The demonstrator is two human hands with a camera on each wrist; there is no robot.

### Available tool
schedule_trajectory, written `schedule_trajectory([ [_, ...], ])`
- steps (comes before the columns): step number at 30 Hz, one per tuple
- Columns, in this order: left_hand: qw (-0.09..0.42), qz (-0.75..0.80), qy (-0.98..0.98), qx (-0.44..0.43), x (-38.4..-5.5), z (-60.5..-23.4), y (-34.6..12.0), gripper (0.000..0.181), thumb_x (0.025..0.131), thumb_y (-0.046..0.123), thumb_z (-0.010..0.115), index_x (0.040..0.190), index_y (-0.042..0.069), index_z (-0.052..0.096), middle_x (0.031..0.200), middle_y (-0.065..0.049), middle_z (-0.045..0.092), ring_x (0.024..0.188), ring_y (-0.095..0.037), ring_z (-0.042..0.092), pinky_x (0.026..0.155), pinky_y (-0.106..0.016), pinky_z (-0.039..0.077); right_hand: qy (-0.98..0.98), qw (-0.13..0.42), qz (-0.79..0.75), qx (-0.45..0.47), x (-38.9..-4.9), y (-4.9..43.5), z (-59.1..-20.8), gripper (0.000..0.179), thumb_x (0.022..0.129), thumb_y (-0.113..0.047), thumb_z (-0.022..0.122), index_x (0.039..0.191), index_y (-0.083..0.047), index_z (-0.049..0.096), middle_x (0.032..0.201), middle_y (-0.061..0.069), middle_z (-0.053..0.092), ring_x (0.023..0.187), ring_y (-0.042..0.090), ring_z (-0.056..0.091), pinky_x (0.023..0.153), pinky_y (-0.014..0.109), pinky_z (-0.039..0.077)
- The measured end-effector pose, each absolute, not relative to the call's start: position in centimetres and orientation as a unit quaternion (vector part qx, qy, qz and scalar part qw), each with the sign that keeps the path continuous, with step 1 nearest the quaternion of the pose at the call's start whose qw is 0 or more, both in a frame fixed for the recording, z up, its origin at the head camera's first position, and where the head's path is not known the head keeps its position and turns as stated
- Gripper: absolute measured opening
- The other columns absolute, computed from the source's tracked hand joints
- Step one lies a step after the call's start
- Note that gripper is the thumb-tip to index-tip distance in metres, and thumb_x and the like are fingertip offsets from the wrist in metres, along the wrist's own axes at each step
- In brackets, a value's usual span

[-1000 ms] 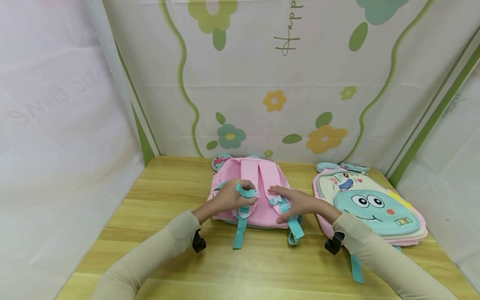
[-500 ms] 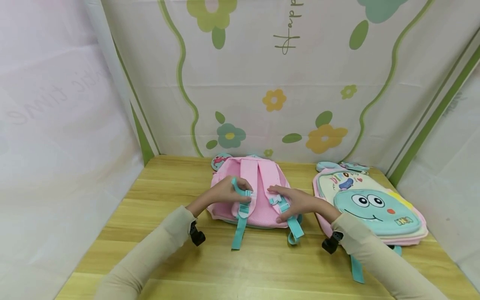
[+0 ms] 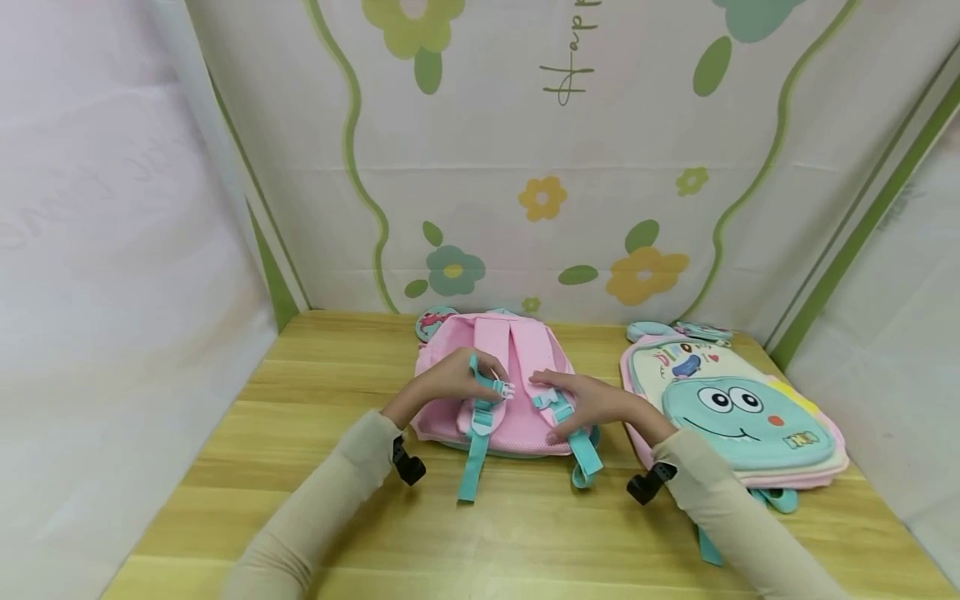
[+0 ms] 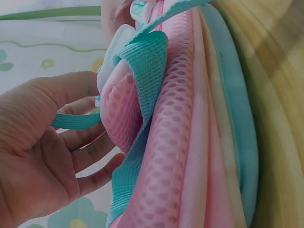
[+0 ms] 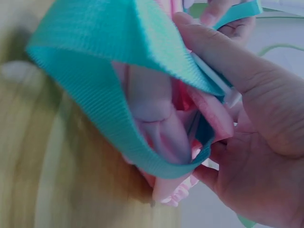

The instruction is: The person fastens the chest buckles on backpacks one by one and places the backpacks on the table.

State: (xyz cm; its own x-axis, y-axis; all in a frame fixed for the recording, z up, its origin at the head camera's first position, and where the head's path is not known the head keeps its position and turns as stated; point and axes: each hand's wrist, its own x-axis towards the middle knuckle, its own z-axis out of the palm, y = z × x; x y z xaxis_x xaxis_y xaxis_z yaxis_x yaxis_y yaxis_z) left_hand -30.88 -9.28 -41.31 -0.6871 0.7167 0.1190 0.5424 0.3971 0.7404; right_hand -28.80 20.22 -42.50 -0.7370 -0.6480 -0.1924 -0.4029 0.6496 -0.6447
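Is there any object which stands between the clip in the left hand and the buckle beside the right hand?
Nothing visible stands between the clip and the buckle in the head view; only the pink backpack lies beneath that gap.

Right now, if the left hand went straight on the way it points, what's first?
Likely the pink shoulder strap nearer the right hand, or that hand itself; the head view leaves unclear whether the left hand would clear the strap.

Flower-printed white cloth walls (image 3: 465,150) behind and beside a wood-grain tabletop (image 3: 450,542)
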Motion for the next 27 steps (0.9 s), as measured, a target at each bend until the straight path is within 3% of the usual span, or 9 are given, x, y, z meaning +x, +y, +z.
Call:
schedule_trajectory([
  [9,0.119,0.394,0.831,0.373,-31.7,-41.4,-9.1,0.011,0.082,0.009,0.085,0.090,0.008,0.078,0.085,-0.003,0.076,0.077,-0.005,0.066,0.076,-0.022,0.056,0.883,0.238,-0.280,-0.291,-29.3,20.1,-41.6,0.099,0.077,-0.042,0.089,0.159,-0.018,0.037,0.164,0.009,0.037,0.150,0.038,0.032,0.116,0.061,0.034],
  [19,0.125,0.382,0.834,0.378,-32.4,-40.9,-9.4,0.014,0.080,0.013,0.086,0.091,0.008,0.081,0.084,-0.001,0.078,0.077,-0.005,0.065,0.075,-0.022,0.056,0.877,0.257,-0.262,-0.310,-30.3,19.8,-40.8,0.092,0.081,-0.038,0.087,0.156,-0.011,0.042,0.163,0.010,0.039,0.148,0.036,0.036,0.119,0.060,0.031],
  [27,0.116,0.373,0.837,0.385,-32.1,-40.2,-9.9,0.018,0.081,0.014,0.086,0.097,0.007,0.082,0.094,-0.004,0.075,0.082,-0.007,0.062,0.074,-0.021,0.053,0.874,0.258,-0.266,-0.314,-30.3,19.8,-40.6,0.085,0.083,-0.038,0.085,0.153,-0.009,0.046,0.162,0.012,0.041,0.148,0.035,0.038,0.119,0.059,0.031],
])
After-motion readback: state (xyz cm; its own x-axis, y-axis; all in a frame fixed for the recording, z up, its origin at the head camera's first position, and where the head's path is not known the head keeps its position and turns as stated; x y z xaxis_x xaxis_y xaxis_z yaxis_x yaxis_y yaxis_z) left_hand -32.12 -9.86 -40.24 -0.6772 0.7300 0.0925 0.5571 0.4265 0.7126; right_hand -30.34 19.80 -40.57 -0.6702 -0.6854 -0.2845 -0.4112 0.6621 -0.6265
